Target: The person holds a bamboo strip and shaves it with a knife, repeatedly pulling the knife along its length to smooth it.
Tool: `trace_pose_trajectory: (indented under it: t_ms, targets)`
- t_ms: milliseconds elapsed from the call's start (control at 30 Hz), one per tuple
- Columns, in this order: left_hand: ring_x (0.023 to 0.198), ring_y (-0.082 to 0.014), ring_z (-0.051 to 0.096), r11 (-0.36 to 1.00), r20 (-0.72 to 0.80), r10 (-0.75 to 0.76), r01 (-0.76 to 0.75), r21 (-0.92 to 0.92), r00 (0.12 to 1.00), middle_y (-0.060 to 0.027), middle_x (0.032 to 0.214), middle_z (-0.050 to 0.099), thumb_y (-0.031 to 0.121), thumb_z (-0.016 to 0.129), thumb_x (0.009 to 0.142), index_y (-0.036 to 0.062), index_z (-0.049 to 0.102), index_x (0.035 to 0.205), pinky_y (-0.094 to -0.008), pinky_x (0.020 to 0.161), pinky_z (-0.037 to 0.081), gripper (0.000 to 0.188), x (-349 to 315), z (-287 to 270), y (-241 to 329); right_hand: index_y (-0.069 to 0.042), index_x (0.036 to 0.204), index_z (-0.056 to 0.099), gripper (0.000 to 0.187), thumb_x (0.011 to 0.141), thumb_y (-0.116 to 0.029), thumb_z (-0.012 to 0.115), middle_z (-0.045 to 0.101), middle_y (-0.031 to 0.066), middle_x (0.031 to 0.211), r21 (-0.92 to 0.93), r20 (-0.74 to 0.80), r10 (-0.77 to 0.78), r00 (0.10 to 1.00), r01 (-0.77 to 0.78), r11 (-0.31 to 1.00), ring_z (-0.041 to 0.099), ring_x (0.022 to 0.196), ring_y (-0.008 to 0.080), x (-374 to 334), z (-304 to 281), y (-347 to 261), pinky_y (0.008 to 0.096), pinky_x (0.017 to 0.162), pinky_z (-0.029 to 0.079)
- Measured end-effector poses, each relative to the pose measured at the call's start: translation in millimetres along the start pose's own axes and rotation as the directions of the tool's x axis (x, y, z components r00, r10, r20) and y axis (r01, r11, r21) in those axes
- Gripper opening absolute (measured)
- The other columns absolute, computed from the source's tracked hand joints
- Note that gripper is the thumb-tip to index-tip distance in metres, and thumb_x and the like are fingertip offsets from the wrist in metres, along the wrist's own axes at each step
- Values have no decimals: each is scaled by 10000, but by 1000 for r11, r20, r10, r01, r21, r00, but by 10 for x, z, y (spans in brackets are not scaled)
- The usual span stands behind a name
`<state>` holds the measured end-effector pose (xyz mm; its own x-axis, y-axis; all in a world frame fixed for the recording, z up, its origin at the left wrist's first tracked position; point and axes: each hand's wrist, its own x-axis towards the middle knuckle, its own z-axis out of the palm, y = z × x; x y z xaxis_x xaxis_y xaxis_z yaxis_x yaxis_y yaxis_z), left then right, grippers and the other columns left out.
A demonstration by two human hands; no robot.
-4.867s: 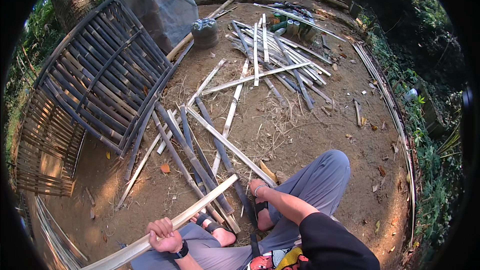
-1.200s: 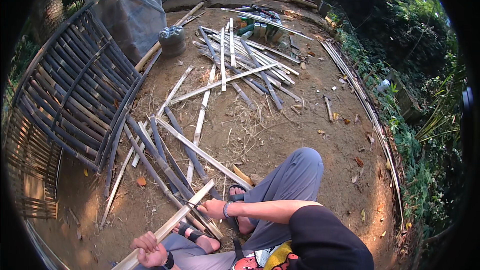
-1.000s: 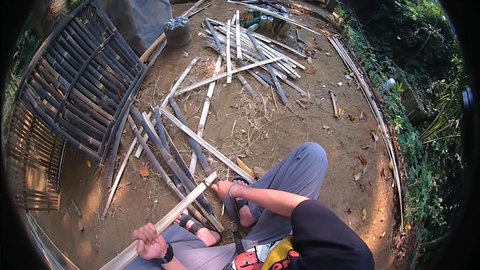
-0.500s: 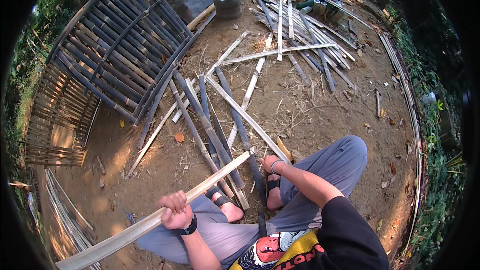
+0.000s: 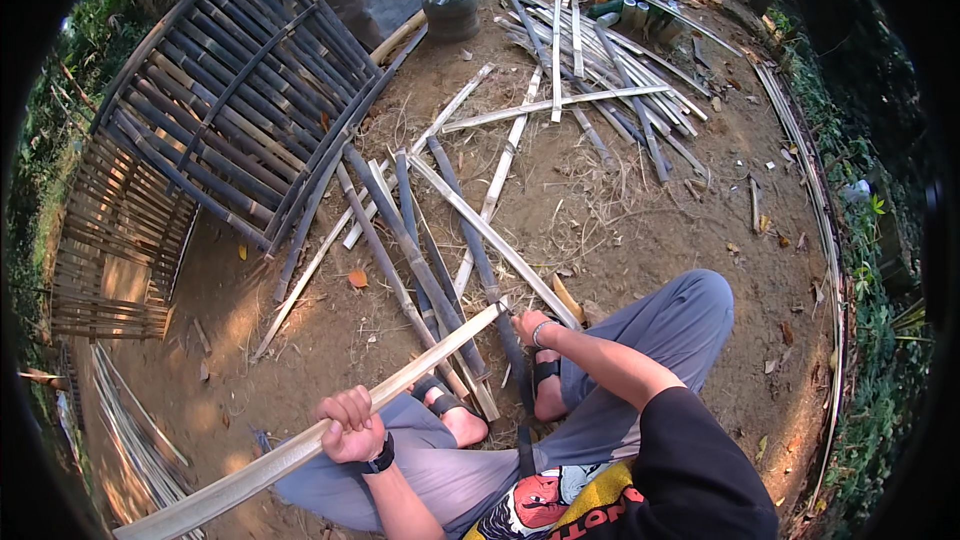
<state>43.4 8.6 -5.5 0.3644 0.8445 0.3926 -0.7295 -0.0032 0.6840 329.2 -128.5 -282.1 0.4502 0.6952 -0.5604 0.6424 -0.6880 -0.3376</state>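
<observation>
A long pale split-bamboo strip (image 5: 430,355) slants across my lap, from the lower left up to the middle of the view. My left hand (image 5: 350,423) is wrapped around it above my left thigh, a dark watch on the wrist. At the strip's upper end is my right hand (image 5: 528,327), fingers closed, with a bracelet at the wrist. Something small and dark shows by those fingertips, too small to make out. Under the strip's upper end passes a dark bamboo pole (image 5: 480,260), running from the ground toward my lap.
Several bamboo pieces (image 5: 400,230) lie crossed before my sandalled feet. A dark bamboo-slat frame (image 5: 250,80) leans at the upper left. Farther off are a pile of pale strips (image 5: 610,70) and a large clear container (image 5: 452,12). Thin strips (image 5: 130,420) lie at the lower left.
My right hand has moved slightly left, closer to the strip's upper end. My left hand keeps its grip, and the strip has hardly moved.
</observation>
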Motion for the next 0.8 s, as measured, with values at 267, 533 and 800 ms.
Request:
trace_pose_trajectory:
  t_ms: [267,533,800]
  targets:
    - [374,-92,248,1000,12,1,-1,-26,1000,10,436,318,227,537,760,128,320,553,-267,439,224,316,77,32,-71,-58,1035,671,469,968,-419,378,657,252,1005,-75,-36,-81,996,78,994,643,927,414,182,93,333,504,795,519]
    - [377,-89,250,1000,-41,19,-19,9,999,10,440,319,230,530,767,129,319,557,-267,443,224,315,-20,-82,11,-1,982,584,330,975,-273,397,637,233,868,65,83,-400,913,396,916,642,813,414,-939,-786,-856,496,731,525]
    - [379,-88,256,1000,-109,23,-24,-6,994,17,444,308,233,523,785,139,312,564,-271,451,227,320,12,-120,7,24,1007,568,377,1003,-286,354,603,256,888,260,-58,-415,908,415,872,619,728,452,-924,-310,-958,509,700,514]
